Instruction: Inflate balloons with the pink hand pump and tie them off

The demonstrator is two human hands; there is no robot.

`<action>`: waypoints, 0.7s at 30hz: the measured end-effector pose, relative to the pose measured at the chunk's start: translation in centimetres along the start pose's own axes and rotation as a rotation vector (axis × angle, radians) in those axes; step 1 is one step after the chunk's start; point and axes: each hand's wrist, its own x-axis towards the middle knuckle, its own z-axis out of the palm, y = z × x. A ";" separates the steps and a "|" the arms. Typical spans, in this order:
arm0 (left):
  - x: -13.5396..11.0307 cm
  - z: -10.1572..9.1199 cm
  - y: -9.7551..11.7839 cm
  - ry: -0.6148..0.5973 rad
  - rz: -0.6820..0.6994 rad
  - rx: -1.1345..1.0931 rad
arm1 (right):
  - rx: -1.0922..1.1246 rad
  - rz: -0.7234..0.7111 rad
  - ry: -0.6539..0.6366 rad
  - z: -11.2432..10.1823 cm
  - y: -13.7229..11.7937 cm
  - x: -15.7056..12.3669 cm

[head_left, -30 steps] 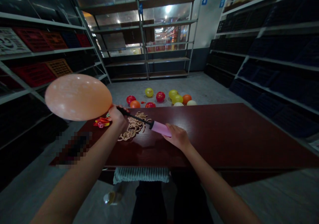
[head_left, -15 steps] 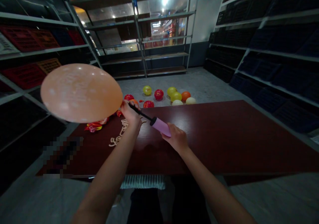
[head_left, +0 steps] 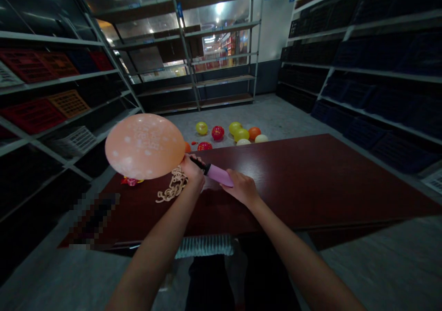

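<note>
An inflated orange balloon (head_left: 145, 146) with pale printing hangs over the table's left part. My left hand (head_left: 193, 169) is closed at its neck, where the black end of a hand pump meets it; the fingers hide the join. My right hand (head_left: 241, 186) wraps round the pump's pink-purple barrel (head_left: 219, 175). A short stretch of black shaft shows between the two hands. Below the balloon, beige curly strips (head_left: 172, 187) lie on the dark red table (head_left: 293, 182), and limp red and yellow pieces (head_left: 131, 181) lie partly behind it.
Beyond the table's far edge, several balloons rest on the floor, among them a red one (head_left: 218, 133), a yellow one (head_left: 201, 127) and an orange one (head_left: 254, 132). Shelves with crates (head_left: 69, 103) stand on both sides. A metal rack (head_left: 193, 71) is at the back.
The pump's barrel has come closer to my left hand, so less black shaft shows. The balloon has shifted right and down in view and looks smaller. My view has turned slightly.
</note>
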 end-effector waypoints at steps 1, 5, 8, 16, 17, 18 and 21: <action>0.3 -0.5 0.5 0.019 -0.001 -0.001 | -0.001 -0.018 0.000 0.0 -0.2 0.0; 1.6 -2.0 3.0 0.039 0.018 0.016 | -0.009 -0.070 0.001 -0.1 -0.4 -0.1; 2.9 -2.9 5.7 0.084 0.030 0.008 | -0.017 -0.093 -0.001 -0.3 -0.4 -0.2; 4.9 -3.8 12.2 0.114 0.049 -0.034 | -0.011 -0.139 0.010 -1.0 -0.9 -0.1; 4.9 -3.4 12.2 0.112 0.055 -0.034 | -0.006 -0.132 0.018 -0.9 -0.9 0.0; 4.8 -3.0 12.1 0.112 0.066 -0.038 | 0.001 -0.117 0.027 -0.8 -0.8 0.0; 4.7 -1.4 10.8 0.146 0.097 -0.053 | 0.026 -0.051 0.046 -0.4 -0.2 0.0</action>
